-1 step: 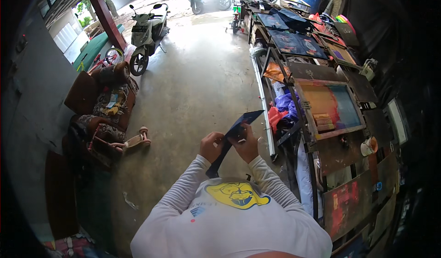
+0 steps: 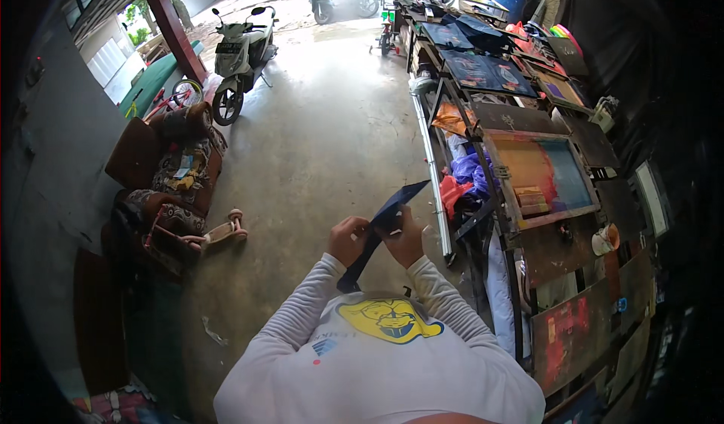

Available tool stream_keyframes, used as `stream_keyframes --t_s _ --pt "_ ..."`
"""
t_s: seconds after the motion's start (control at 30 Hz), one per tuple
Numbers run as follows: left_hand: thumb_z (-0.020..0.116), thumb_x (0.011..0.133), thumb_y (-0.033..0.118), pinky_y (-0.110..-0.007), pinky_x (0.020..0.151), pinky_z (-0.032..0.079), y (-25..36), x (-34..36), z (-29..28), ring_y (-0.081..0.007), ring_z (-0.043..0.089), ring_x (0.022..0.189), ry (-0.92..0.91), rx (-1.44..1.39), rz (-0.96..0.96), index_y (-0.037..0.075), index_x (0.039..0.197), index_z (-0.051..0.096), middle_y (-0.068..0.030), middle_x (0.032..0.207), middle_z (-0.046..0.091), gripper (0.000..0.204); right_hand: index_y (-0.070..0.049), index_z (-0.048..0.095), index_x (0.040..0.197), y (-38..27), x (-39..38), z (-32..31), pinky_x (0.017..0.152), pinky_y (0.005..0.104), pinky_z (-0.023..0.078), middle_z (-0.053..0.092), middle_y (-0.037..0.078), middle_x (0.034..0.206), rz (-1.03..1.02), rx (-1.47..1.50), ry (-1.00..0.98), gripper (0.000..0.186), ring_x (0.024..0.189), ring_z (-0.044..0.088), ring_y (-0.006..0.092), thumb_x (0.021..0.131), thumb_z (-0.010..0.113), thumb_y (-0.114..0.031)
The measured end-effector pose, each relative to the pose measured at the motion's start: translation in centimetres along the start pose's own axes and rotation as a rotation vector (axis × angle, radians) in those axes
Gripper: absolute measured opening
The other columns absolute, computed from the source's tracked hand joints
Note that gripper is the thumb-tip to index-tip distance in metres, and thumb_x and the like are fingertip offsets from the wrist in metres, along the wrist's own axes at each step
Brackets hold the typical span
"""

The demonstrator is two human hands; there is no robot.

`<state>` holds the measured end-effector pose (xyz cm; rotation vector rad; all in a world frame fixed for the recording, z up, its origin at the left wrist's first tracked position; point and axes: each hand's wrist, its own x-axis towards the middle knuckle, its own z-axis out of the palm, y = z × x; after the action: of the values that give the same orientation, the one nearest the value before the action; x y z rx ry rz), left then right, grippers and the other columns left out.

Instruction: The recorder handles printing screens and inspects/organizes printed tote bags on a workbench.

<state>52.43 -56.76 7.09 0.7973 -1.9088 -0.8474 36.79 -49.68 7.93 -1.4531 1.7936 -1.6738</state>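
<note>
A dark navy piece of cloth point(image 2: 387, 218) hangs in front of my chest, folded, with one pointed corner reaching out to the far right. My left hand point(image 2: 348, 241) pinches it at its left edge. On the other side, my right hand point(image 2: 403, 238) grips it with bent fingers and thumb. Both hands are close together, and the lower end of the cloth dangles in a narrow strip near my shirt. What kind of cloth article it is cannot be made out.
To the right runs a long work table with a framed printing screen point(image 2: 540, 175), navy cloth pieces point(image 2: 489, 72) and a small pot point(image 2: 605, 240). A worn sofa point(image 2: 181, 164) stands left, a skateboard point(image 2: 226, 229) beside it. Farther off is a parked scooter point(image 2: 243, 62).
The far corner of the cloth has shifted very slightly to the left. Both hands stay in almost the same place, holding it.
</note>
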Motion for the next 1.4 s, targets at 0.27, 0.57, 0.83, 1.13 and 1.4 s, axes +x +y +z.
stream_keyframes --t_s 0.27,0.57,0.83,1.13,1.4 --pt "0.066 0.079 -0.004 -0.031 0.067 0.056 -1.4 1.0 -2.2 -0.0253 0.07 0.075 -0.114 -0.075 0.032 0.002 0.094 0.066 -0.0143 0.088 0.068 0.017 0.0 0.059 0.113 -1.4 -1.3 2.1 0.063 0.0288 0.055 0.072 0.012 0.084 0.199 0.009 0.064 0.035 0.074 0.07 0.0171 0.081 0.075 -0.006" --pt "0.069 0.076 -0.004 -0.032 0.064 0.056 -1.1 1.4 -1.2 -0.0253 0.069 0.071 -0.115 -0.119 0.046 0.002 0.093 0.065 -0.0133 0.085 0.067 0.018 0.0 0.064 0.097 0.2 -3.9 1.6 0.054 0.0285 0.049 0.068 0.008 0.072 0.337 0.053 -0.022 0.014 0.058 0.063 0.0135 0.087 0.068 -0.009" --pt "0.07 0.077 -0.001 -0.032 0.064 0.056 -0.3 0.0 1.0 -0.0259 0.068 0.07 -0.13 -0.067 0.044 0.002 0.091 0.065 -0.0132 0.083 0.066 0.016 0.001 0.064 0.098 1.4 -4.2 -1.0 0.056 0.0314 0.05 0.068 0.012 0.074 0.163 -0.133 0.113 0.016 0.06 0.066 0.0189 0.085 0.067 -0.007" --pt "0.066 0.081 -0.003 -0.033 0.067 0.056 2.9 0.2 4.7 -0.0277 0.069 0.074 -0.156 -0.111 0.017 0.002 0.091 0.065 -0.0144 0.087 0.067 0.012 0.001 0.065 0.102 2.9 -4.3 -4.7 0.062 0.0352 0.052 0.071 0.014 0.084 0.152 -0.142 0.169 0.022 0.07 0.068 0.0232 0.083 0.067 -0.009" --pt "0.069 0.08 -0.001 -0.033 0.071 0.056 5.3 2.1 9.6 -0.0269 0.069 0.078 -0.126 -0.07 0.019 0.003 0.095 0.067 -0.0138 0.086 0.067 0.016 0.002 0.066 0.088 4.8 -2.4 -9.9 0.067 0.0439 0.053 0.069 0.019 0.078 0.344 0.039 0.04 0.023 0.069 0.068 0.0364 0.08 0.071 -0.019"
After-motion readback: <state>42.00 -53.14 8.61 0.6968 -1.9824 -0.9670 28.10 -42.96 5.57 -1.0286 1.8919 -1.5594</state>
